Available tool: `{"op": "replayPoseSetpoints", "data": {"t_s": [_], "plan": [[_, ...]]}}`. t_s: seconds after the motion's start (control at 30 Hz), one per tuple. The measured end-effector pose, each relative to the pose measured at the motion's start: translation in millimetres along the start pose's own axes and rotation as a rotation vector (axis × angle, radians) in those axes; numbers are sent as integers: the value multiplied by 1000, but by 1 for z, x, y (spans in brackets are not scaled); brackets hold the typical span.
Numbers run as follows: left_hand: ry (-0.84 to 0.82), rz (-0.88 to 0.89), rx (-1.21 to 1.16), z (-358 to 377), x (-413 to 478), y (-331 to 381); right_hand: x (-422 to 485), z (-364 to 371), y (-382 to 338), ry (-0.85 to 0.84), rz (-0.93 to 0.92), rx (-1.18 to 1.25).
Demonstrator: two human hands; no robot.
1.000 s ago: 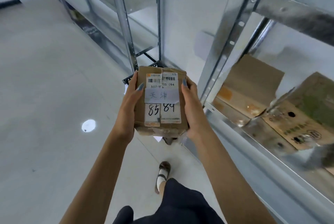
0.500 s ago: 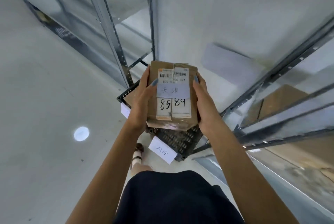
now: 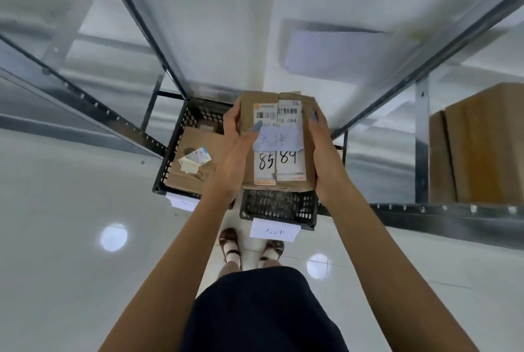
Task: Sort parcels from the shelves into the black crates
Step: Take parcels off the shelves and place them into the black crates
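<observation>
A small brown cardboard parcel [image 3: 283, 113] with white barcode labels, a handwritten paper slip and the numbers 85 and 84 is held level between both hands. My left hand [image 3: 232, 150] grips its left side, thumb on top. My right hand [image 3: 326, 158] grips its right side. The parcel hangs above a black mesh crate [image 3: 279, 209] on the floor that carries a white handwritten label [image 3: 274, 230]. A second black crate [image 3: 173, 153] to the left holds a flat brown parcel [image 3: 198, 144] with a small card on it.
Metal shelf racks run along both sides, with uprights [image 3: 136, 22] at the left and a shelf edge [image 3: 442, 209] at the right. Large cardboard boxes [image 3: 482, 144] stand on the right shelf. My feet [image 3: 249, 246] stand on the glossy white floor just before the crates.
The view has swung down and to the right onto the two crates. Both hands have carried the parcel forward over the right crate; the grip is the same.
</observation>
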State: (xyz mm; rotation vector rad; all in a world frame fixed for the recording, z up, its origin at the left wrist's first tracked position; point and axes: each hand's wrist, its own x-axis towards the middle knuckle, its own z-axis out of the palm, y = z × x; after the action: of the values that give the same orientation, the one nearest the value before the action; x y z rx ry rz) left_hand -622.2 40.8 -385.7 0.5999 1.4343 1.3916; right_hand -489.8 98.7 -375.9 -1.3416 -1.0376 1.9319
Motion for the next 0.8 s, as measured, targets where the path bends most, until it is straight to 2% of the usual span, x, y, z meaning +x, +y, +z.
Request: {"op": "replayPoseSetpoints", "data": {"t_s": [0.2,0.47,0.67,0.8], "plan": [[-14,-20,31,-6,83,-77,84,-21,60,31,113,7],[-78,-113,-9,-22,188,-268,229,-75,221,111,168,6],[-80,-105,34,-43,264,-424,333,-111,354,155,113,-37],[-98,-88,52,-47,309,-500,390,-136,420,188,56,-13]]}}
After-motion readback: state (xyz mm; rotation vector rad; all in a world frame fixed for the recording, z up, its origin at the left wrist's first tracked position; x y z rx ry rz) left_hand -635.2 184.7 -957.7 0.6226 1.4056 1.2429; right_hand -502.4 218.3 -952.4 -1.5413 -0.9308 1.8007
